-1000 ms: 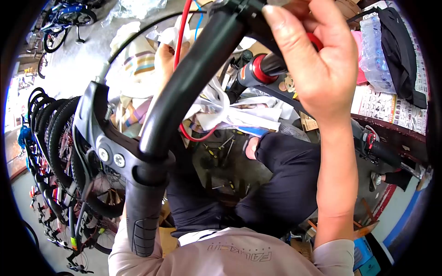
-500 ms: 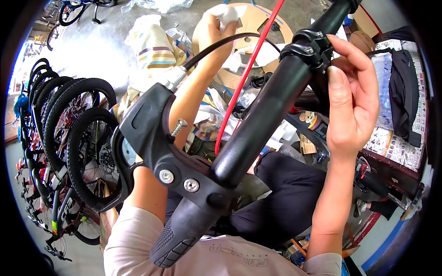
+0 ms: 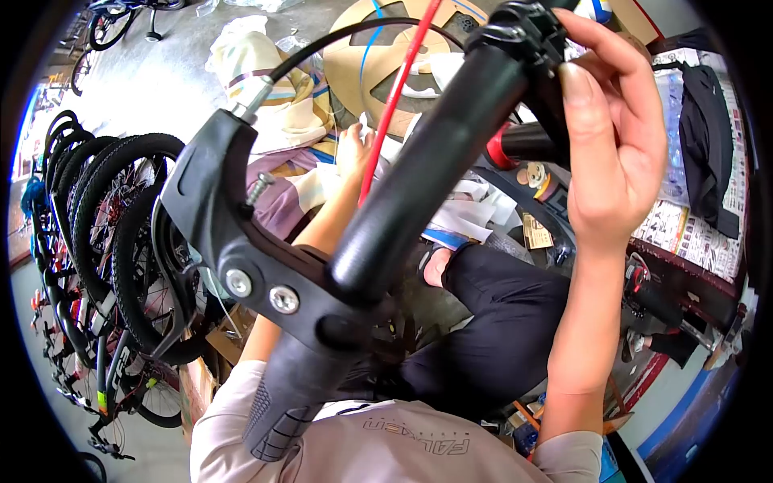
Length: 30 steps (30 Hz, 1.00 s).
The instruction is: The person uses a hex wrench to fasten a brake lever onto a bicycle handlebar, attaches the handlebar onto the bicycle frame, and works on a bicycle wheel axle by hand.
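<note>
A black bicycle handlebar [image 3: 427, 169] slants across the view, with a rubber grip [image 3: 282, 410] at its near end. Beside the grip a black brake lever [image 3: 217, 189] is mounted, showing two silver bolts and a screw; a black cable runs from it. At the bar's far end, my right hand [image 3: 616, 153] has thumb and forefinger on the black clamp [image 3: 515, 36]. My left hand [image 3: 352, 153] is low behind the bar, fingers closed, with a small piece of white wrapping [image 3: 366, 125] at the fingertips. A red cable [image 3: 400, 84] hangs between that hand and the bar.
Several bicycles [image 3: 133, 185] stand in a row at left. A round cardboard piece [image 3: 342, 60] and striped cloth [image 3: 278, 121] lie on the floor ahead. At right, a newspaper-covered table [image 3: 692, 262] bears a black garment [image 3: 708, 153]. Dark-trousered legs [image 3: 499, 322] are below.
My left hand has come down and nearer with the white wrapping, of which less shows. The handlebar and brake lever have shifted left and up in view. My right hand stays at the clamp.
</note>
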Available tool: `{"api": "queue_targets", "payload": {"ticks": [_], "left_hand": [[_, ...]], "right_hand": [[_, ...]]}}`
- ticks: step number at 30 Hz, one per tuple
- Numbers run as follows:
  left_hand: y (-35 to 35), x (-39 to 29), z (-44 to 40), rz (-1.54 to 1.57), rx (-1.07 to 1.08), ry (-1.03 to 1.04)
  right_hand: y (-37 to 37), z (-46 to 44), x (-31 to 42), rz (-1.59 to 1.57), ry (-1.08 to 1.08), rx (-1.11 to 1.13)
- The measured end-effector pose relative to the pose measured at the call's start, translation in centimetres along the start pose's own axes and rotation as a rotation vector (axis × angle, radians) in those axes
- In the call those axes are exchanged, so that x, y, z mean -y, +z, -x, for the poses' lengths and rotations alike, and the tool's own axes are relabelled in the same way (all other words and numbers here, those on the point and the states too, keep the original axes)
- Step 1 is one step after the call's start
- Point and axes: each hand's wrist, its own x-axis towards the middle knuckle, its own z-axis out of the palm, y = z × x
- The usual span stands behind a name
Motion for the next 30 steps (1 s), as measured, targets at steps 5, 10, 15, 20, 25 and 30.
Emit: {"api": "queue_targets", "payload": {"ticks": [5,10,15,20,25,30], "left_hand": [[6.4,8.0,7.6,-0.251,-0.175,0.347],[3.0,4.1,13.8,-0.546,0.649,0.41],[4.2,4.9,16.4,-0.553,0.526,0.416],[3.2,2.6,17.3,-0.345,0.224,0.634],[2.7,2.2,18.8,-0.31,0.43,0.648],[-1.8,1.0,22.0,-0.128,0.424,0.601]], "right_hand": [[1.8,-0.8,-1.5,-0.18,-0.084,-0.083],[1.9,-0.4,1.2,-0.022,0.044,-0.117],[2.1,-0.7,0.1,-0.052,-0.099,-0.163],[1.6,-0.8,-1.1,-0.029,-0.233,-0.185],[1.3,-0.8,-1.3,0.067,-0.287,-0.204],[1.4,-0.2,0.0,-0.028,-0.108,-0.203]]}}
